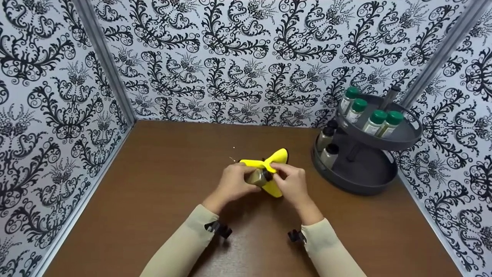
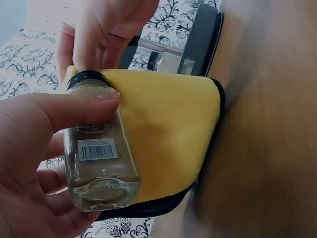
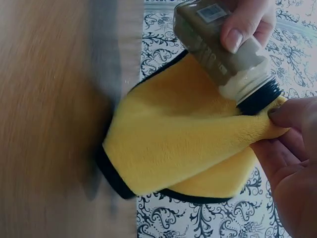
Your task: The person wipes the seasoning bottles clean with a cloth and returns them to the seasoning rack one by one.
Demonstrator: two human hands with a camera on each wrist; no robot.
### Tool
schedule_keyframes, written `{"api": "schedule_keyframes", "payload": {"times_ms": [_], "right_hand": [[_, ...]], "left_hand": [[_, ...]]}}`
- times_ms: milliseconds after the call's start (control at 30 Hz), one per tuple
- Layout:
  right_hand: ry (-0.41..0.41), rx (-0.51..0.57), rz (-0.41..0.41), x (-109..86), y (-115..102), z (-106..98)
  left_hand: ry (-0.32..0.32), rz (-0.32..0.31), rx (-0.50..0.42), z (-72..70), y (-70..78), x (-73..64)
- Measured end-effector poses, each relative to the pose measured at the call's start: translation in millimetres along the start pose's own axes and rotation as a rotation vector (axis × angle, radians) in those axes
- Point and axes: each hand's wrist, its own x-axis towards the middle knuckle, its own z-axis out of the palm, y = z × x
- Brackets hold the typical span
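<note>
In my left hand (image 1: 233, 182) I grip a square glass spice jar (image 2: 101, 153) with a black lid (image 3: 260, 97) and a barcode label. The jar is tilted, and brownish powder shows through its glass. My right hand (image 1: 293, 184) pinches a yellow cloth (image 3: 173, 134) with black edging close to the jar's lid. The rest of the cloth hangs down behind and below the jar. Both hands are above the brown table, near its middle.
A dark two-tier round rack (image 1: 355, 188) stands at the right. Several green-capped jars (image 1: 374, 122) are on its upper tier, and black-capped jars (image 1: 329, 154) on the lower. Patterned panels (image 1: 230, 69) wall in the table (image 1: 165, 161). Small light specks (image 1: 233, 147) lie behind the hands.
</note>
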Motion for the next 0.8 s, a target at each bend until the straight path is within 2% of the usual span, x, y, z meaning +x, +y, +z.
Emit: {"api": "schedule_keyframes", "payload": {"times_ms": [100,267,367,500,633,800], "right_hand": [[-0.017,-0.01,0.021,0.5,0.4,0.3],[-0.02,-0.023,0.011,-0.4,-1.4,1.8],[-0.013,-0.024,-0.022,-1.9,-5.2,3.2],[-0.006,-0.049,-0.11,-3.7,-11.3,5.3],[0.024,-0.088,-0.193,-5.2,-14.1,6.5],[0.07,-0.107,-0.244,-2.1,-11.7,7.2]], "left_hand": [[0.026,-0.03,-0.041,-2.6,-0.5,0.2],[0.077,-0.115,-0.116,-10.1,-2.2,-0.1],[0.111,-0.141,-0.114,-13.8,-4.0,-0.1],[0.136,-0.156,-0.074,-14.6,-6.5,0.1],[0.116,-0.136,-0.043,-11.2,-6.2,0.0],[0.04,-0.078,-0.023,-9.2,-4.3,0.2]]}}
